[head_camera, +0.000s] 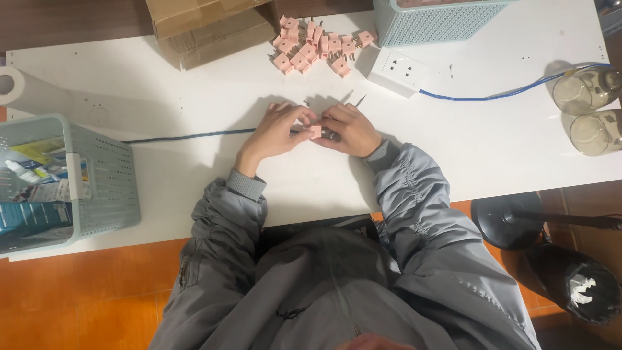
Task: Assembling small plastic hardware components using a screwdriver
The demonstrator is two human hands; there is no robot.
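Hands meet at the middle of the white table point(194, 97): the left hand point(275, 133) and right hand point(350, 129) both have fingers curled shut around one small pink plug point(315, 131), pinched between them, seemingly so each side can be worked with the fingertips. Just beyond the hands lies a heap of like pink plugs point(317, 46), within easy reach, with a white socket block point(396, 71) on a blue cord point(492, 97) beyond the right hand. A pale green basket point(103, 188) sits well left of the left hand.
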